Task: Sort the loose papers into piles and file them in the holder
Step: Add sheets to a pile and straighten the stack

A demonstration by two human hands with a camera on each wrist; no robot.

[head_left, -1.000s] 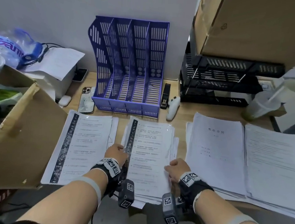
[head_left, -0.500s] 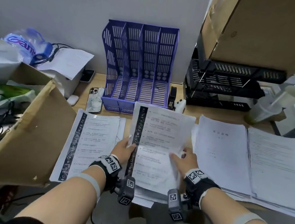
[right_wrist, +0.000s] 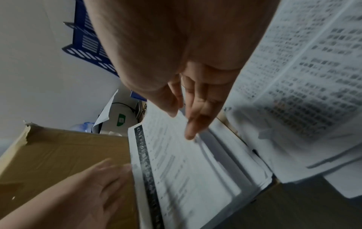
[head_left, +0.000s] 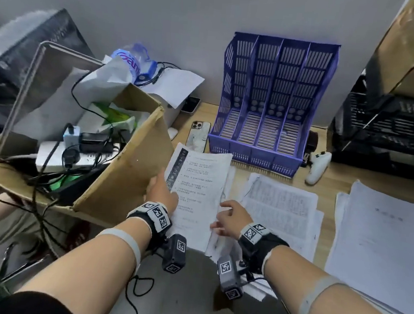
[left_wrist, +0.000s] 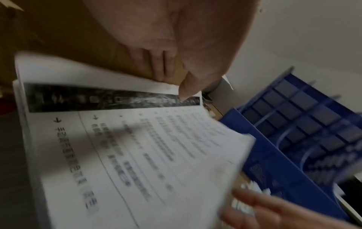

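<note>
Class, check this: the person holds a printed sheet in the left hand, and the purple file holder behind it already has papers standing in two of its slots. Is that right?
Not quite. The head view shows the purple file holder with all its slots empty; no papers are filed yet. The rest stands: the left hand holds the printed sheet.

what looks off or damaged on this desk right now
The brown cardboard box at the left has a ragged, torn flap edge and leans against the printed paper pile. The blue plastic file holder is empty.
</note>
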